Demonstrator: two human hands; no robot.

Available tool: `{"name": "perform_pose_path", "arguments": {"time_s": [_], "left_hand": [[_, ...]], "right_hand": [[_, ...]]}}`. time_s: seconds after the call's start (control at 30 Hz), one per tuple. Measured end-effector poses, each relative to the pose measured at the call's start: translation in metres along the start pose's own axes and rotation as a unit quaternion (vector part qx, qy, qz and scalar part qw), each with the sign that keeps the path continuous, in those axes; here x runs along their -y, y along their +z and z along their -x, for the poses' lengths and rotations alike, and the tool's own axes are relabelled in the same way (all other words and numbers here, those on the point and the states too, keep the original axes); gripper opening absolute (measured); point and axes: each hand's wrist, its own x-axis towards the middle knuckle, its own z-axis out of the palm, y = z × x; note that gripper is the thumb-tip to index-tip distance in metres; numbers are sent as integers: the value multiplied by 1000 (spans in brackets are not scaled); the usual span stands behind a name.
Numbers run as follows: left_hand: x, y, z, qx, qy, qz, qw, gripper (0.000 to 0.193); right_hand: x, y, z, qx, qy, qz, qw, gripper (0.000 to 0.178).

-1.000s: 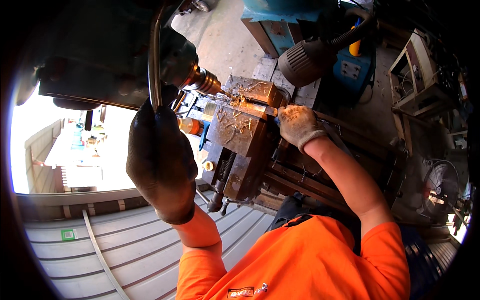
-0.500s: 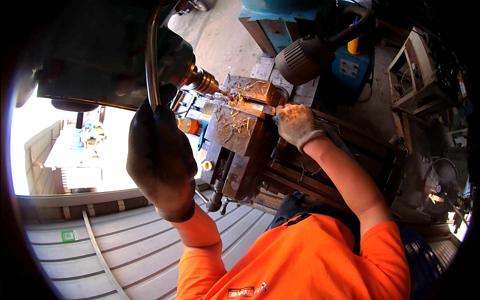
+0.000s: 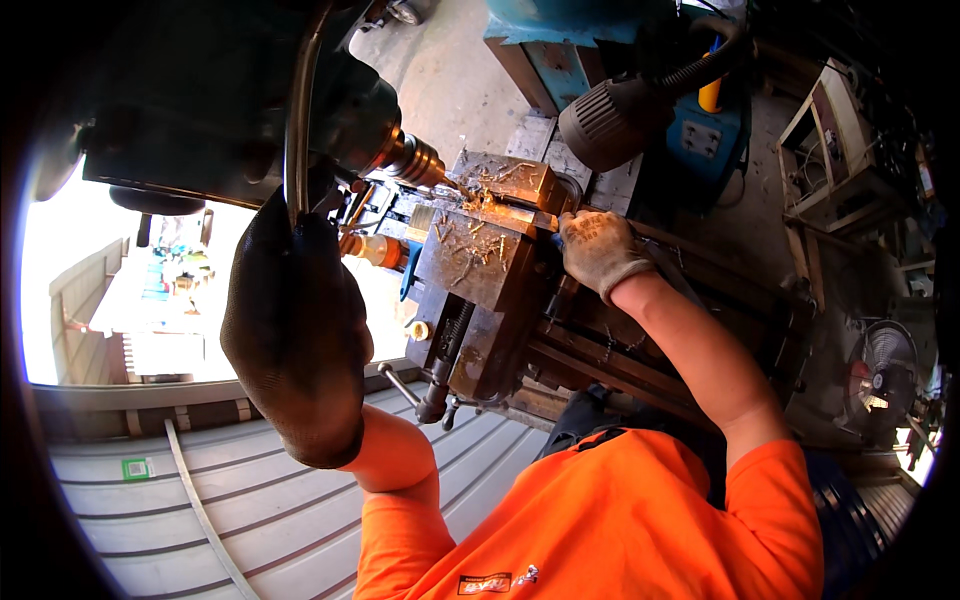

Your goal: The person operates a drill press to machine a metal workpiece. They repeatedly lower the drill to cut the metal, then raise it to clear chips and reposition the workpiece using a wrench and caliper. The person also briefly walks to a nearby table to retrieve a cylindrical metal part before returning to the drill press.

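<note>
My left hand (image 3: 295, 330), in a dark glove, grips the curved metal feed lever (image 3: 298, 110) of a drill press (image 3: 230, 100). The chuck and drill bit (image 3: 425, 165) meet a metal workpiece clamped in a machine vise (image 3: 480, 260), which is strewn with brass-coloured chips. On the vise's right side rests my right hand (image 3: 597, 250), in a light dirty glove, closed on a small blue-handled tool whose tip lies by the workpiece. An orange shirt (image 3: 620, 520) fills the lower middle.
A grey ribbed motor housing (image 3: 610, 120) and a blue machine (image 3: 700, 130) stand behind the vise. A metal frame rack (image 3: 830, 160) sits at right, a fan (image 3: 885, 375) lower right. Corrugated sheet (image 3: 200, 500) and a bright opening lie to the left.
My left hand has moved slightly down with the lever. The right hand stays by the vise, barely shifted.
</note>
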Motion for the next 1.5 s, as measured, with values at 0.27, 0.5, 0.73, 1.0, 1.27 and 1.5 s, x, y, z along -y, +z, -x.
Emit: {"name": "perform_pose_path", "arguments": {"time_s": [0.27, 0.5, 0.73, 1.0, 1.27, 1.5], "left_hand": [[-22, -2, -11, 44, -87, -43, 994, 37], [-30, 1, -14, 30, -126, -47, 990, 37], [2, -7, 3, -36, 69, -116, 990, 38], [107, -81, 118, -209, -107, -27, 972, 36], [333, -133, 280, -299, -481, 22, 824, 38], [386, -109, 267, -316, -500, 498, 633, 32]], "right_hand": [[4, -6, -3, 19, 12, 25, 999, 21], [9, -19, -4, 33, 34, -5, 999, 27], [10, -19, -7, 67, 47, 3, 997, 19], [11, -26, -7, 64, 27, 60, 996, 24], [18, -31, -12, 93, 61, 57, 992, 25], [13, -33, -10, 82, 89, 62, 991, 27]]}}
